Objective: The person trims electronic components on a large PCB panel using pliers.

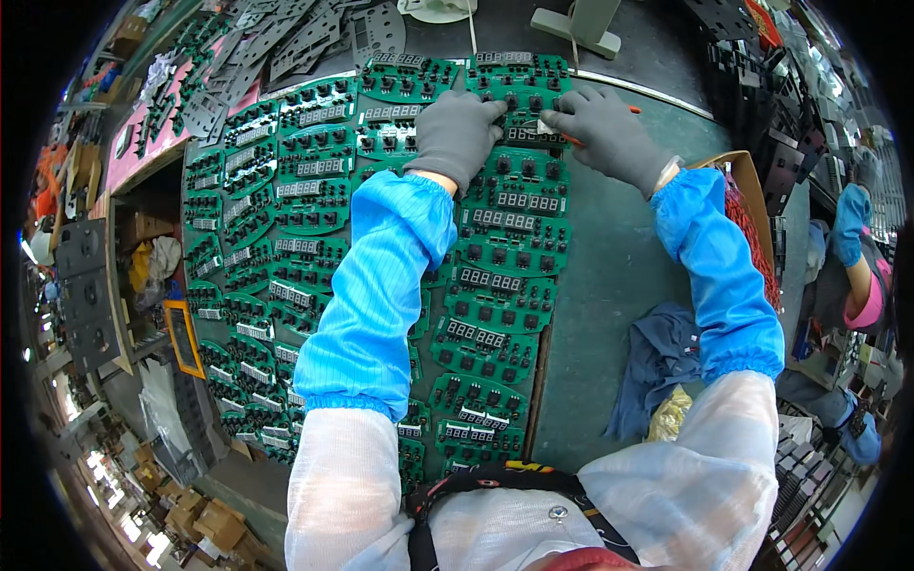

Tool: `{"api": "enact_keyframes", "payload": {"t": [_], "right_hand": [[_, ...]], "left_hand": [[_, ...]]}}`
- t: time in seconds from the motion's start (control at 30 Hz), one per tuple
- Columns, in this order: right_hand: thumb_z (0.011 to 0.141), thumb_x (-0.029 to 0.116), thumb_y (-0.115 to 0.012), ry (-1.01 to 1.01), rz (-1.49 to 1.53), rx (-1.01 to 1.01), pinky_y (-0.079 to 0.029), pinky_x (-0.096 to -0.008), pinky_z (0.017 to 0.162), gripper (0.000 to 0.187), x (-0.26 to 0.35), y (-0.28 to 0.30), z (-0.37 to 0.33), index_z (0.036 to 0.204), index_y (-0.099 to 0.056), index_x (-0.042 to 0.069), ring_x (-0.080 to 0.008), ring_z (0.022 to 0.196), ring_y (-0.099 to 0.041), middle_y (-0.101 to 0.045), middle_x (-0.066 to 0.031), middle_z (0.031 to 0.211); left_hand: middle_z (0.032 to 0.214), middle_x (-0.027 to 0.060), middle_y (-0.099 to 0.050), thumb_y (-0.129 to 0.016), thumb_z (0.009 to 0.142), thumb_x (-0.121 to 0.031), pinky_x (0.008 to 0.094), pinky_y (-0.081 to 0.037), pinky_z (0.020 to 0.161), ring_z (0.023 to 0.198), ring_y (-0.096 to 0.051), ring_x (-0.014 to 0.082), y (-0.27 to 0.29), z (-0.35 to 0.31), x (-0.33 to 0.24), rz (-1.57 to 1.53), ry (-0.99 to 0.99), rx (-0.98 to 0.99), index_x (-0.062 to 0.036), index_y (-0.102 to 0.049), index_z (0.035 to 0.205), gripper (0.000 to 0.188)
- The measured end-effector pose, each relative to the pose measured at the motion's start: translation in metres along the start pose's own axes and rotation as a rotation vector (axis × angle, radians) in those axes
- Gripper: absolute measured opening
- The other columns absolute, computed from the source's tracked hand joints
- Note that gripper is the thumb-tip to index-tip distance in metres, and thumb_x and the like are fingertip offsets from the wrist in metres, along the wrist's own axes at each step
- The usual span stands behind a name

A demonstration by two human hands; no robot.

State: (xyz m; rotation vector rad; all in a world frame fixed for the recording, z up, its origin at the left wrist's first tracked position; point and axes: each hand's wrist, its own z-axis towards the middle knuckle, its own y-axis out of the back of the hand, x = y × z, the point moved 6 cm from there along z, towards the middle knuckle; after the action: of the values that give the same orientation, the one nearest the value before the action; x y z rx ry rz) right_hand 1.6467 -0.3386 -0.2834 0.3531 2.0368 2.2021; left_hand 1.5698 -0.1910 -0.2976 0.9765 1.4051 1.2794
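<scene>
My left hand (455, 135), in a grey glove, is closed, its fingertips pressed on the left part of a green circuit board (533, 78) at the far end of a long column of boards. My right hand (609, 135), gloved in grey too, is curled around a slim tool with orange-red parts (635, 109) showing at both sides of the hand. A small pale tip lies by its thumb, over the board's lower right; the tool's exact kind is hidden by the fingers. Each board carries a dark digit display and several black buttons. Blue sleeve covers wrap both forearms.
More green boards (311, 190) lie in overlapping columns at left. Grey perforated plates (305, 43) are piled at the far left. On the green tabletop (600, 257) at right lie a dark blue cloth (657, 357) and a carton with red wires (747, 224). Another person's blue sleeve (850, 226) shows at far right.
</scene>
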Motion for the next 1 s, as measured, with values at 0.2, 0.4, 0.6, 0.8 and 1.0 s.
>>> {"api": "enact_keyframes", "payload": {"t": [0.2,0.4,0.6,0.8,1.0], "right_hand": [[0.068,0.002,-0.067,0.067,-0.034,0.038,-0.042,-0.0377,0.084,0.052,-0.001,-0.009,0.008,0.118,-0.062,0.014,-0.0259,0.101,-0.052,-0.056,-0.0056,0.102],[0.069,0.004,-0.068,0.269,0.288,0.027,-0.046,-0.0389,0.08,0.05,0.028,0.003,-0.007,0.117,-0.062,0.013,-0.0289,0.096,-0.054,-0.055,-0.0065,0.097],[0.072,0.004,-0.065,-0.037,0.291,-0.135,-0.045,-0.0403,0.08,0.047,0.011,0.002,-0.031,0.118,-0.061,0.013,-0.0294,0.094,-0.054,-0.056,-0.0075,0.097],[0.071,0.004,-0.063,0.022,-0.048,-0.083,-0.043,-0.0384,0.084,0.049,0.006,0.002,-0.008,0.119,-0.059,0.011,-0.0265,0.097,-0.053,-0.056,-0.0066,0.1],[0.072,0.005,-0.063,0.067,-0.133,-0.095,-0.044,-0.0373,0.083,0.047,0.008,-0.012,-0.004,0.118,-0.06,0.01,-0.0259,0.096,-0.053,-0.055,-0.0066,0.098]], "left_hand": [[0.094,0.0022,-0.065,-0.067,0.081,-0.034,0.0401,-0.052,0.075,0.094,-0.06,0.0235,-0.006,0.001,0.004,-0.006,0.011,-0.013,-0.0308,-0.067,0.114,0.033],[0.095,0.0031,-0.064,-0.067,0.081,-0.033,0.0401,-0.052,0.075,0.094,-0.06,0.0247,-0.007,-0.001,0.006,0.006,0.058,-0.017,-0.031,-0.068,0.113,0.032],[0.095,0.0035,-0.064,-0.066,0.083,-0.033,0.0406,-0.052,0.074,0.094,-0.06,0.0252,-0.007,-0.003,0.003,-0.037,0.054,-0.008,-0.0301,-0.067,0.115,0.032],[0.098,0.0032,-0.063,-0.066,0.083,-0.034,0.0404,-0.053,0.075,0.094,-0.06,0.0248,-0.011,-0.004,0.002,-0.025,0.045,-0.017,-0.0307,-0.067,0.115,0.032],[0.1,0.0031,-0.063,-0.066,0.082,-0.034,0.0395,-0.053,0.076,0.094,-0.06,0.0242,-0.009,-0.003,0.001,-0.02,0.034,-0.04,-0.0318,-0.067,0.113,0.031]]}}
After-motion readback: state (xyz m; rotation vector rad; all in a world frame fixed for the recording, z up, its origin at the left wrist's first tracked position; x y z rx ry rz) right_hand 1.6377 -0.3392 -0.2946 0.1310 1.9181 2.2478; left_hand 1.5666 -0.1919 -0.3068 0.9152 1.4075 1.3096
